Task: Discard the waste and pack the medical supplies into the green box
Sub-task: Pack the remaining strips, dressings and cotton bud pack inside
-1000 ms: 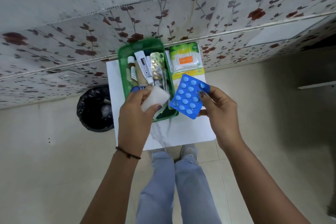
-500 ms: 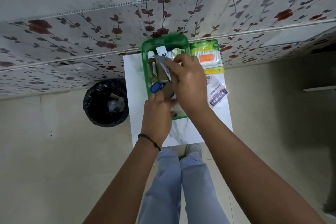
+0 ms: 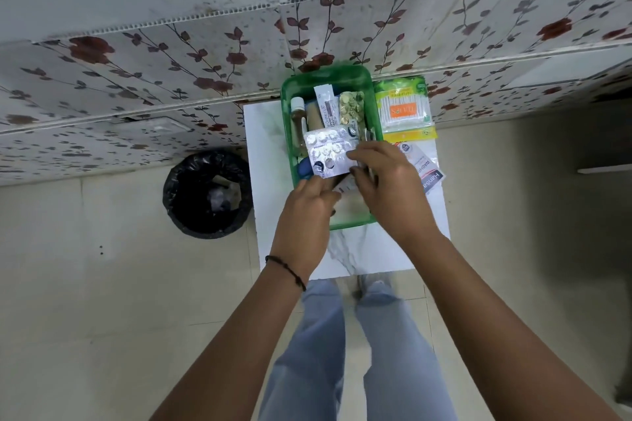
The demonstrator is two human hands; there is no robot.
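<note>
A green box [image 3: 374,102] of glossy translucent plastic, rectangular with rounded corners, sits on a white marble-look table [image 3: 263,133], its long axis running away from the person toward the floral wall. Above its middle a silver foil blister strip [image 3: 327,154] with round white pills lies flat and slightly skewed, its long side across the box. The right hand [image 3: 386,186] pinches the strip's right edge between thumb and fingers; the left hand [image 3: 307,212] has its grip curled at the strip's lower left corner, seemingly touching it, though the fingertips are hidden. Inside the box stand a small bottle [image 3: 298,116], a white tube [image 3: 326,106] pointing at the wall, and a gold-coloured blister sheet [image 3: 352,106]; what lies under the hands is covered. Right of the box lie a clear pack of cotton buds [image 3: 403,109] and a plaster packet [image 3: 424,167], partly hidden. A round bin [image 3: 208,195] with a crinkled black liner stands on the floor to the left.
</note>
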